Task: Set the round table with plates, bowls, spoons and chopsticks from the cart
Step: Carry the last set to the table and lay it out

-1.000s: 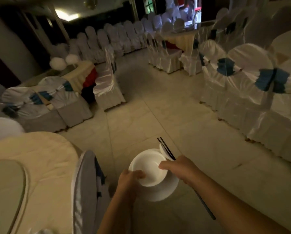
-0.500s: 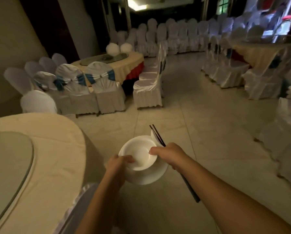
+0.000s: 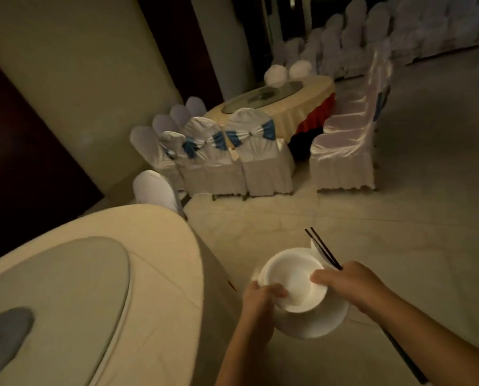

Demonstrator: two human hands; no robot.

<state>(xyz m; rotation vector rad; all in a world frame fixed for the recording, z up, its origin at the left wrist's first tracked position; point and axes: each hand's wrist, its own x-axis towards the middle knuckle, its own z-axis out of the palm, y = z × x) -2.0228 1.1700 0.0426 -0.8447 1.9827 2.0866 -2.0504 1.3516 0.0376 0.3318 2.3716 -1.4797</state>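
Fingers (image 3: 271, 291) of both hands curl around bowl (image 3: 291, 280), plate (image 3: 316, 321) and chopsticks (image 3: 323, 247).

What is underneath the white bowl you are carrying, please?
A white plate sits under the bowl, both hands gripping; the plate's middle is covered.
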